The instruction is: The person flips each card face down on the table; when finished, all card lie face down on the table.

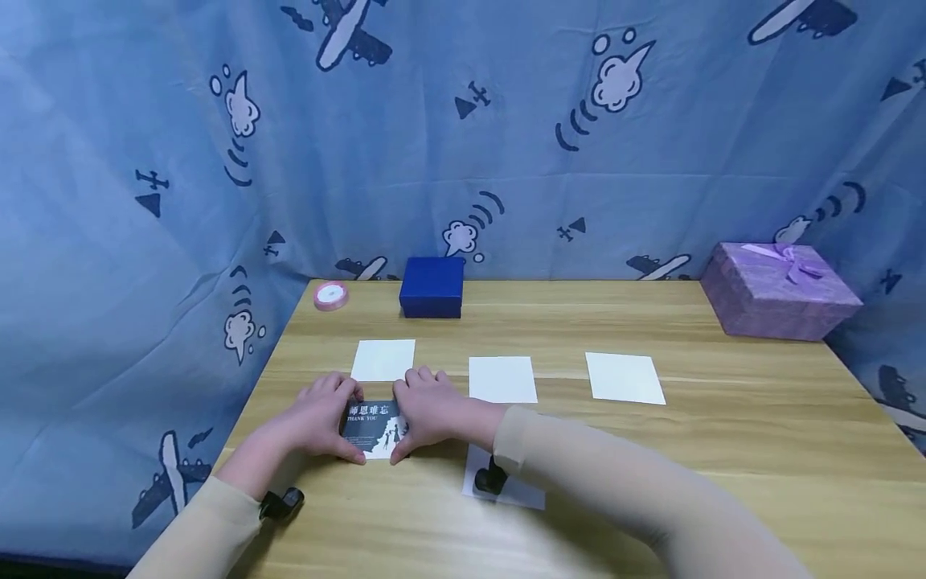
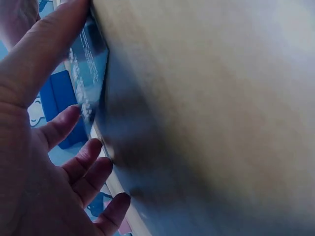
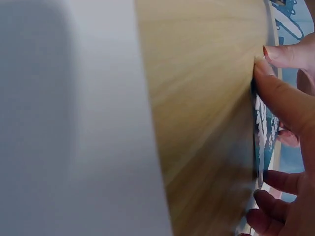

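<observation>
A dark greeting card (image 1: 365,430) with white lettering reading "THANK YOU" and a white pattern lies at the left of the wooden table. My left hand (image 1: 318,414) holds its left side, thumb by the near corner and fingers by the far one. On the opposite side, my right hand (image 1: 430,410) grips the card likewise. In the left wrist view the thumb lies along the card (image 2: 93,59). The right wrist view shows the right thumb and fingertips at the edge of the card (image 3: 262,123). Some of the card's sides are hidden behind the hands.
White cards lie behind the hands (image 1: 383,359), in the middle (image 1: 502,379) and to the right (image 1: 625,378). Another white card (image 1: 524,493) is partly under the right forearm. Farther back are a pink ribbon roll (image 1: 331,294), a blue box (image 1: 432,288) and a purple gift box (image 1: 784,293).
</observation>
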The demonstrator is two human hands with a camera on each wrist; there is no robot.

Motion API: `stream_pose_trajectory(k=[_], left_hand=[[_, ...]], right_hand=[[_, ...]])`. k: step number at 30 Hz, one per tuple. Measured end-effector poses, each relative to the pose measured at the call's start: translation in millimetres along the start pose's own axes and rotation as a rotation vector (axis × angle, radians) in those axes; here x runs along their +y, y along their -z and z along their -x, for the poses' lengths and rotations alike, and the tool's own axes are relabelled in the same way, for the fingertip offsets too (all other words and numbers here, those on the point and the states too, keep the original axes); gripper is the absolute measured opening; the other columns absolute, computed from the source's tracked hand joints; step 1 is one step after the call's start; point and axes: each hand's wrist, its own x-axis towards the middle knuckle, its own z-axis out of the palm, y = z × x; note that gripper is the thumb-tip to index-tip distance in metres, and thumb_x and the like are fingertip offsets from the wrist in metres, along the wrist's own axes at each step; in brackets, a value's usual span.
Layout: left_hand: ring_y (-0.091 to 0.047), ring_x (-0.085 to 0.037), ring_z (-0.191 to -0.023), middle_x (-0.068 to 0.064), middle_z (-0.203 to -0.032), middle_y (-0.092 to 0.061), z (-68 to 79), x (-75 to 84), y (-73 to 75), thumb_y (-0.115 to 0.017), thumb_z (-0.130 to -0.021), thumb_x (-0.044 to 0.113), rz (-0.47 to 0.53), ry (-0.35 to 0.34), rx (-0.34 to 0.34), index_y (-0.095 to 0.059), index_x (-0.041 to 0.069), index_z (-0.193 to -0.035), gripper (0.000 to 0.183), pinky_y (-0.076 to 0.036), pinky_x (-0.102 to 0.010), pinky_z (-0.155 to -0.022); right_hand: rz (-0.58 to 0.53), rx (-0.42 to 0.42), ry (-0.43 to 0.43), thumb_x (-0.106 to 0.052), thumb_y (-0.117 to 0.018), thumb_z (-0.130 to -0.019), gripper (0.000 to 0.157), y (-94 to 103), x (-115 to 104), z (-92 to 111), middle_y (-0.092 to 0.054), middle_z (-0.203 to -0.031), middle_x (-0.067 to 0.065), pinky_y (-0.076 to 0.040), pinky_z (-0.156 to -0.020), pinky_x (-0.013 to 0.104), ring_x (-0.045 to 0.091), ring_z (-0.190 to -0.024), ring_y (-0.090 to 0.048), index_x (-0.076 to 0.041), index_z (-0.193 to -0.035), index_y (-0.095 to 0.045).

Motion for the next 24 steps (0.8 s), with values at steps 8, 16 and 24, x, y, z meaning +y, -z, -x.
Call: stream_pose_trajectory(k=[8,16,24], left_hand=[[-0.055,-0.021,-0.103,-0.004,-0.116,-0.059,5.4,-2.4,-1.0,-0.096,-0.062,0.056,0.137,0.025,-0.022,-0.042,0.017,-0.134,0.097,-0.047,-0.046,-0.093],[-0.06,-0.013,-0.085,0.002,-0.099,-0.067,-0.8,-3.9,7.1,-0.089,-0.083,0.025,0.192,-0.021,0.108,-0.06,0.016,-0.112,0.042,-0.053,-0.035,-0.078],[-0.053,-0.01,-0.073,0.01,-0.079,-0.058,-3.6,-4.4,17.6,-0.086,-0.078,0.005,0.054,-0.153,0.256,-0.058,0.021,-0.083,0.032,-0.047,-0.031,-0.066]], right_hand=[[-0.029,0.039,0.043,-0.079,-0.081,-0.066,0.101,0.8,-6.7,-1.6,-0.056,-0.12,0.001,-0.045,-0.09,0.036,0.019,-0.106,-0.05,-0.015,-0.137,-0.048],[-0.126,0.172,0.133,-0.056,-0.08,-0.086,0.079,4.1,3.3,-1.1,-0.065,-0.125,-0.001,-0.051,-0.092,0.034,0.014,-0.105,-0.061,-0.018,-0.147,-0.046],[-0.367,0.255,0.218,-0.038,-0.055,-0.107,0.029,13.4,11.7,1.6,-0.075,-0.101,-0.01,-0.054,-0.084,0.025,0.004,-0.091,-0.066,-0.021,-0.115,-0.077]])
